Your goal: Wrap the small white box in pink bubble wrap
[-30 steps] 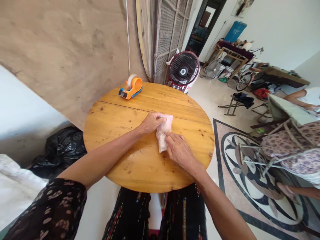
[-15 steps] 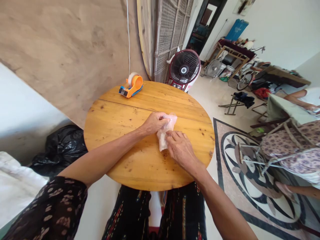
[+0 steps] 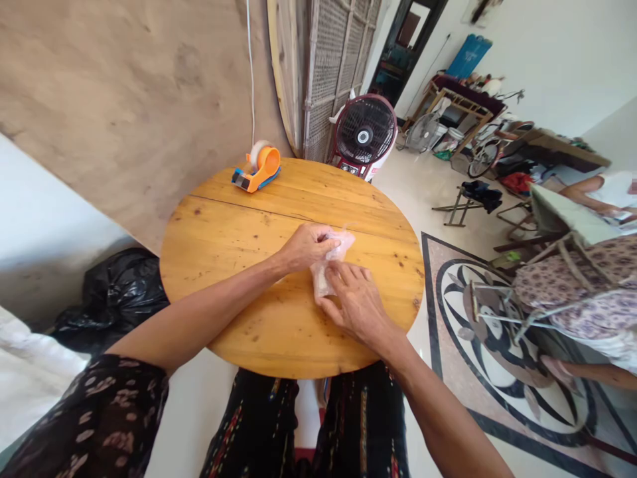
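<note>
- Wrap (image 3: 322,279): thin, pale pinkish, semi-clear; on table, right of centre, under & btwn the hands. Far end sticks out past L hand, near end by R hand. Contents, if any: can't tell.
- L hand (image 3: 309,245): closed, pinching wrap's far part btwn thumb & fingers.
- R hand (image 3: 355,295): part open, thumb apart from fingers, touching wrap's near part w/ fingertips.
- Table (image 3: 279,325): round, wood, yellow-brown, dark knots, seam across far half.
- Tape disp. (image 3: 263,170): orange w/ blue base, roll in it; on table at far left edge, well apart from hands.
- Fan (image 3: 365,136): dark red rim, just beyond table's far edge.
- Board (image 3: 149,79): big, brown, far left; white cord (image 3: 251,73) hangs in front.
- Black bag (image 3: 124,285): on left, near table.
- Stool (image 3: 460,206): far right, dark cloth (image 3: 482,194) on top.
- Person (image 3: 592,192): right edge of view, arm & hands partly visible.
</note>
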The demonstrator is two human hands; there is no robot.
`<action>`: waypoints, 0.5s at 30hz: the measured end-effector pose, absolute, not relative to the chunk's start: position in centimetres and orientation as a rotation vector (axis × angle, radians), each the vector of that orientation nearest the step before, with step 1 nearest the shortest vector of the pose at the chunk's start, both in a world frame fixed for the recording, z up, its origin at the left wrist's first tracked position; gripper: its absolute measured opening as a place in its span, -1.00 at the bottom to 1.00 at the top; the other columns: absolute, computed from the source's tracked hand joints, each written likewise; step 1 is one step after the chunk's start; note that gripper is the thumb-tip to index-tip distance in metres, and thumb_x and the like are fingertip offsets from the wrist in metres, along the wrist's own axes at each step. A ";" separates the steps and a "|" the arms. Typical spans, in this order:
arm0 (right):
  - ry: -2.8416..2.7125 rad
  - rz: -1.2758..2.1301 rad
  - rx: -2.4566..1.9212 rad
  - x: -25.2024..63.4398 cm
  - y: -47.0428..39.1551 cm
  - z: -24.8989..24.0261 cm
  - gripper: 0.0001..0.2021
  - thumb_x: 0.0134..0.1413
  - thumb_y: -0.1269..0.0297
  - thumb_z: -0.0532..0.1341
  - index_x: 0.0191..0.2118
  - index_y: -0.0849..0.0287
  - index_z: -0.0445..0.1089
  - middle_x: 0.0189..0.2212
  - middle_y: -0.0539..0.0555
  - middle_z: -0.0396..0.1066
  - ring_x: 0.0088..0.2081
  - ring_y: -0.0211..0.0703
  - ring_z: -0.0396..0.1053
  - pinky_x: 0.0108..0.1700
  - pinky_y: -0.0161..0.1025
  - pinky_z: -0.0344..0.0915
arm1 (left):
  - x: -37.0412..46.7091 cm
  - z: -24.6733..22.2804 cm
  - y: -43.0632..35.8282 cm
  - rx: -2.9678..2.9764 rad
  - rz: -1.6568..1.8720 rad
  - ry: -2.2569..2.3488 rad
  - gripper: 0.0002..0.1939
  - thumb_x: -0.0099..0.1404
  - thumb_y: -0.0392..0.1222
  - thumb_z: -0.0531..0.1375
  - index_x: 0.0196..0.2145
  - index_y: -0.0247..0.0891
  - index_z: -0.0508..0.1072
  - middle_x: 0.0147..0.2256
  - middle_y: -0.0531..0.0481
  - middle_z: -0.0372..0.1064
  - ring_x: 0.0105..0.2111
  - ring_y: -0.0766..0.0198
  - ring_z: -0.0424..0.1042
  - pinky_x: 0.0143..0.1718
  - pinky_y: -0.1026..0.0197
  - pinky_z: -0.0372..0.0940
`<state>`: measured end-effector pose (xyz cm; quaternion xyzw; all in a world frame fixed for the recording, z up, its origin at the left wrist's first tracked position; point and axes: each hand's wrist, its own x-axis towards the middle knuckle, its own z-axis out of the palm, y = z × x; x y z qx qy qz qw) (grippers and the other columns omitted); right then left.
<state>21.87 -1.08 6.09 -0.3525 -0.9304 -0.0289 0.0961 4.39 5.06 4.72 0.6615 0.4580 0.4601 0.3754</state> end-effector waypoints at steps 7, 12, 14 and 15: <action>-2.763 -0.113 -1.141 21.9 -1.3 5.9 -0.54 0.13 0.20 0.24 0.11 0.26 0.30 0.09 0.27 0.30 0.00 0.13 0.23 0.00 -0.01 0.14 | 4.4 5.6 4.6 1.737 1.103 1.130 -0.76 0.12 -0.09 0.12 -0.53 -0.33 0.38 -0.59 0.11 0.18 -0.56 0.40 0.17 -0.55 0.36 0.08; -2.757 -0.169 -1.140 21.9 -1.0 5.6 -0.66 0.16 0.29 0.19 0.05 0.25 0.34 0.04 0.25 0.33 -0.03 0.10 0.23 -0.02 -0.03 0.12 | 4.5 5.7 4.2 1.750 1.065 1.124 -0.77 0.14 -0.10 0.13 -0.50 -0.34 0.42 -0.57 0.10 0.25 -0.56 0.39 0.21 -0.54 0.35 0.12; -2.733 -0.171 -1.131 22.1 -1.0 5.4 -0.66 0.17 0.32 0.18 0.06 0.24 0.34 0.04 0.25 0.33 -0.04 0.08 0.22 -0.03 -0.04 0.12 | 4.4 5.5 3.7 1.736 1.061 1.162 -0.76 0.15 -0.09 0.14 -0.48 -0.34 0.44 -0.56 0.09 0.29 -0.55 0.38 0.25 -0.52 0.35 0.15; -2.718 -0.168 -1.128 22.1 -1.0 5.3 -0.65 0.17 0.33 0.17 0.07 0.24 0.33 0.04 0.24 0.33 -0.05 0.07 0.22 -0.03 -0.04 0.12 | 4.3 5.4 3.4 1.721 1.066 1.178 -0.75 0.15 -0.08 0.14 -0.47 -0.35 0.45 -0.55 0.08 0.32 -0.53 0.37 0.27 -0.50 0.34 0.17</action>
